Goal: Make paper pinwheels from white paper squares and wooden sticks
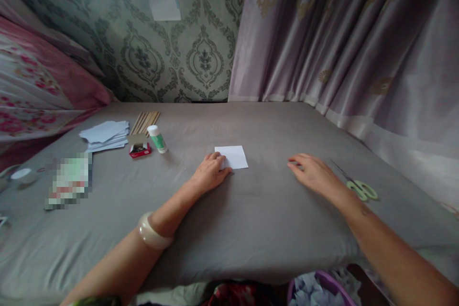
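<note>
A small white sheet of paper (234, 156) lies flat on the grey cloth-covered surface (251, 210) in the middle. My left hand (211, 172) rests on the cloth with curled fingers touching the paper's near left corner. My right hand (311, 172) lies flat on the cloth to the right of the paper, fingers stretched out and apart from it, holding nothing. A pale bangle (152, 234) sits on my left wrist.
Green-handled scissors (360, 187) lie right of my right hand. At the back left are a glue stick (157, 138), a small red box (139, 147), wooden sticks (145, 121) and a stack of white papers (105, 135). A roll of tape (21, 175) sits far left. Curtain hangs at right.
</note>
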The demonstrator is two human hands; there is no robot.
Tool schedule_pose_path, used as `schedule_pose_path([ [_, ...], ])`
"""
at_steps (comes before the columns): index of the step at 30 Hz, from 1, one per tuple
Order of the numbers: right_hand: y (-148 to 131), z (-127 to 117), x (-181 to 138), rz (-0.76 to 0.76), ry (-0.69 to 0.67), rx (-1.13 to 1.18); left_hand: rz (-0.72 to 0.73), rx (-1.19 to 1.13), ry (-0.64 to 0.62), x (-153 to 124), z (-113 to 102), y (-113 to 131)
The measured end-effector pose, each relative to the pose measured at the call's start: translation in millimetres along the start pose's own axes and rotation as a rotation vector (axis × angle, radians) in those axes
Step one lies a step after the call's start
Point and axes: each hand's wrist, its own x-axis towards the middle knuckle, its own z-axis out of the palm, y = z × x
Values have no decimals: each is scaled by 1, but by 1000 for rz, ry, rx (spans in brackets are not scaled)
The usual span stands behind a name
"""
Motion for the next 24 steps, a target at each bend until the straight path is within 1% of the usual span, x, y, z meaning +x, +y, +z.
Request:
schedule_pose_path([
  [2, -29, 13, 19, -166, 7, 97, 30, 24, -48, -2, 3, 1],
  [6, -74, 37, 44, -352, -3, 178, 123, 98, -87, -3, 3, -4],
  [9, -95, 51, 52, -422, 12, 214, 226, 152, -105, -2, 6, -10],
  [11, -103, 58, 53, -440, 23, 224, 273, 138, -96, -1, 9, -12],
  [13, -106, 63, 52, -429, 37, 231, 277, 88, -77, 3, 7, -11],
  [14, -107, 65, 51, -418, 47, 240, 241, 57, -29, 6, 2, -10],
  [15, -107, 67, 50, -408, 59, 255, 182, 30, 60, 8, -7, -8],
  [16, -106, 68, 49, -398, 74, 277, 81, 12, 220, 10, -19, -6],
  [17, -105, 70, 49, -386, 93, 307, -37, 8, 477, 11, -34, -5],
  [18, -104, 72, 49, -366, 120, 344, -119, 28, 739, 11, -50, -5],
  [19, -103, 73, 49, -341, 155, 386, -168, 51, 969, 10, -67, -7],
  [20, -103, 74, 49, -311, 198, 431, -201, 59, 1133, 8, -82, -12],
  [21, -102, 74, 50, -281, 248, 475, -232, 59, 1229, 6, -96, -18],
  [22, -102, 75, 51, -255, 300, 515, -269, 62, 1278, 3, -106, -25],
  [23, -103, 74, 52, -235, 350, 547, -327, 70, 1304, 0, -112, -34],
  [24, -104, 74, 53, -220, 394, 570, -399, 83, 1279, -1, -115, -43],
])
